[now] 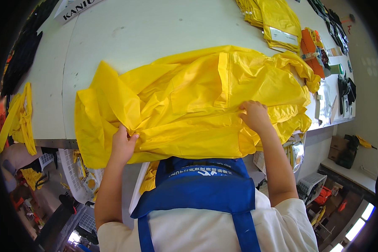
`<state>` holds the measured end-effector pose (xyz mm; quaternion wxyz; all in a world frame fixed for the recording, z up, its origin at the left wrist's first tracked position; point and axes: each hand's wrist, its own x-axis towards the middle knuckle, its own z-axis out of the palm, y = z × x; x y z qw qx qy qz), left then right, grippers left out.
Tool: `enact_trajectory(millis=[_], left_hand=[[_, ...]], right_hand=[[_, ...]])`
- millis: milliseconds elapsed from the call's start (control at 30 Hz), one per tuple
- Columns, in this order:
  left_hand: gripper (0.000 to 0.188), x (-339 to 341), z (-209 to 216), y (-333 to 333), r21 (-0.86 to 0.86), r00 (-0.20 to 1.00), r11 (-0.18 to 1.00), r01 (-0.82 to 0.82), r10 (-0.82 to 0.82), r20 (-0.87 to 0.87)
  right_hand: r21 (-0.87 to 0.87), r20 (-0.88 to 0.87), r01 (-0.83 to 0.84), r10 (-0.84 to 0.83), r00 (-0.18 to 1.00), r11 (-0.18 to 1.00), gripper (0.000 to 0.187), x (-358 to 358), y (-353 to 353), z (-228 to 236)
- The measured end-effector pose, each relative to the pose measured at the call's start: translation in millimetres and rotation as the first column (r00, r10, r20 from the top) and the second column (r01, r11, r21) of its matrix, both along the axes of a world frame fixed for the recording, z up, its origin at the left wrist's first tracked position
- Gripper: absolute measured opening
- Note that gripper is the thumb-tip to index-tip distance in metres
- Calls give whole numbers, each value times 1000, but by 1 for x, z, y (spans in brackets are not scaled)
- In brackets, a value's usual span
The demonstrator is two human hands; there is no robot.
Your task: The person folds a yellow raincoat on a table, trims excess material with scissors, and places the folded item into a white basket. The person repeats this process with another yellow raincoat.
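A large yellow rain garment (189,96) of smooth, shiny cloth lies spread and creased across the white table, with a stitched flap near its middle. Its near edge hangs over the table's front edge by my blue apron. My left hand (124,145) is closed on a fold at the garment's near left part, its fingertips partly hidden by the cloth. Farther right, the curled fingers of my right hand (256,116) pinch the cloth along a lengthwise crease below the flap. At the far right, a bunched sleeve-like part of the garment is crumpled.
Folded yellow garments (281,23) are stacked at the back right, beside an orange box (313,52) of small items. Yellow strips (21,119) hang over the table's left end near dark cloth (21,63). A white plastic basket (73,176) stands below the front edge.
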<state>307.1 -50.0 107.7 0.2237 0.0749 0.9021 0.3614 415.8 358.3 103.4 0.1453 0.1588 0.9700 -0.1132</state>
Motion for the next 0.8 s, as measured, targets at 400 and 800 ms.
enact_trajectory(millis=[400,800], left_hand=[[33,-8,-25,-6,-99,996,991,-84,84,-3],[35,-22,-25,-13,-161,982,986,-38,67,176]], right_hand=[[-155,-385,-218,145,912,963,7,46,9,-19],[-339,139,186,-147,979,922,15,9,15,-40]])
